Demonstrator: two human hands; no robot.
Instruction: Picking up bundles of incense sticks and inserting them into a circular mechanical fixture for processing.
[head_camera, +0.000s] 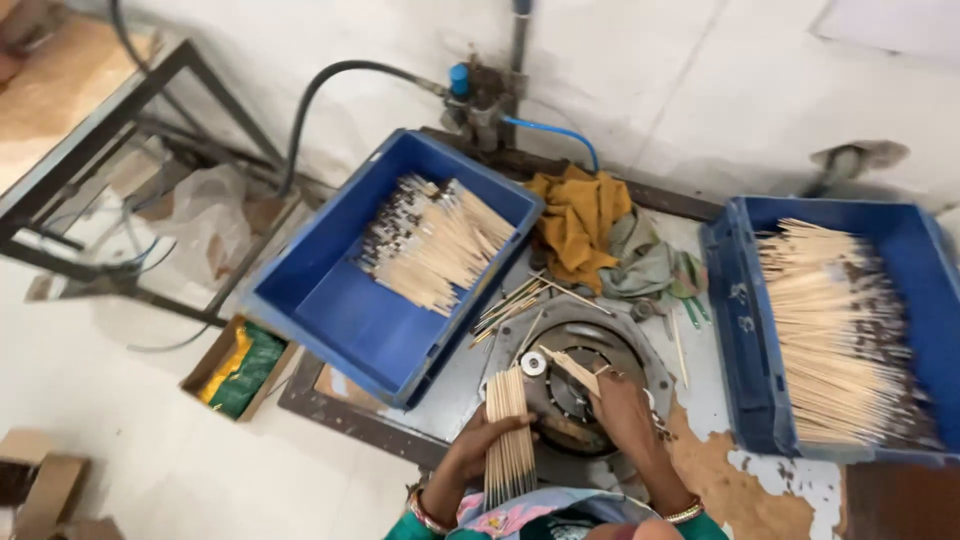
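Pale, matt wooden sticks (509, 435); smooth blue plastic crates (375, 330). Dull grey metal disc (585, 345), soft crumpled mustard cloth (580, 220). Worn bench (745, 480) with flaking paint.

2 blue crates (385, 330) flank hands, rags (590, 225) behind, machine plate (575, 375) beneath

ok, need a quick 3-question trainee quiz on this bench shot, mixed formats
1. True or false: the left hand grips a bundle of thin pale wooden sticks.
2. Multiple choice: the crumpled mustard-yellow cloth lies
A. inside the left blue plastic crate
B. between the two blue crates
C. on the floor by the small cardboard box
3. Fill in: the right hand holds a few sticks over the round grey metal ____.

Key
1. True.
2. B: it sits on the bench, left of the right blue plastic crate.
3. Machine plate.
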